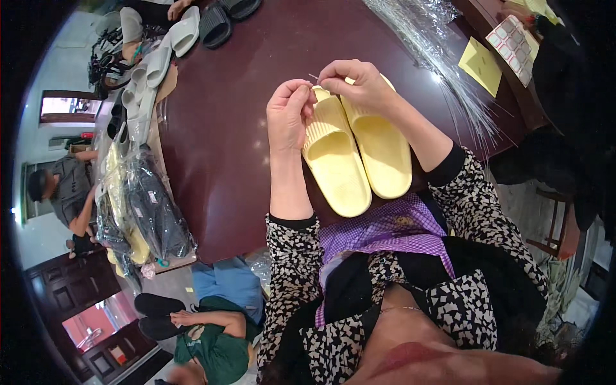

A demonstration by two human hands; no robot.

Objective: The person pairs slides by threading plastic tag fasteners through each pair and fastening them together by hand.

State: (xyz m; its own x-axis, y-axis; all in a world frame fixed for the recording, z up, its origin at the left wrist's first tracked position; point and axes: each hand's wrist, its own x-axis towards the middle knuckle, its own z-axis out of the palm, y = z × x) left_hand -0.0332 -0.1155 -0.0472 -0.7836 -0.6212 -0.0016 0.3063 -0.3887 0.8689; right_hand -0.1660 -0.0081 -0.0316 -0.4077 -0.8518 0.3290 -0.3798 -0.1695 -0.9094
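A pair of pale yellow slide sandals lies side by side on the dark red table, toes pointing away from me. My left hand is closed in a pinch at the toe of the left sandal. Over the toe of the right sandal, my right hand pinches too, its fingers hiding part of that toe. Between the two sets of fingertips a thin clear strip shows, its short end sticking out. Whether it passes through the sandals cannot be seen.
Loose clear thin strips spread at the right, beside a yellow sheet and a label sheet. Dark slides and a row of pale slides stand far left. Bagged slippers line the left edge. Other people are nearby.
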